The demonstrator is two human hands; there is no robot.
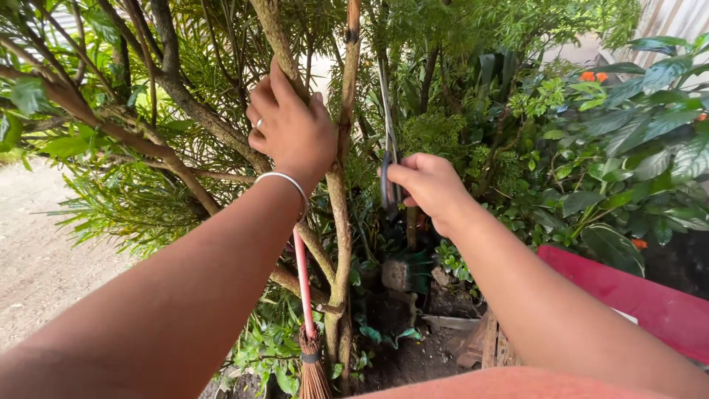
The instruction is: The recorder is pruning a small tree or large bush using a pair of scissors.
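- The left hand [289, 127] was raised into a shrub and rested against a thin upright branch [275, 33], with its fingers [260, 94] curled around the far side of that branch.
- A silver bangle [284, 181] circled the left wrist, and a ring [258, 124] showed on one finger.
- The right hand [428, 186] was closed around the dark handles of a pair of scissors [389, 159], just right of the left hand.
- The scissor blades pointed straight up into the foliage; whether the blades were parted or together could not be told.
- A second upright stem [341, 185], pale brown and slightly crooked, stood between the two hands, near the left hand and apart from the scissors.
- Thicker branches [185, 100] ran diagonally from the upper left down toward the base of the shrub.
- A broom [306, 325] with a pink handle and brown bristles stood upright below the left wrist, partly hidden by the forearm.
- A red flat object [635, 295] lay at the lower right, behind the right forearm.
- Broad-leaved plants [635, 133] filled the right side, with small orange flowers [594, 76] above them.
- Dark soil [413, 355] showed at the base of the shrub, and a pale dirt path [37, 251] ran along the left.
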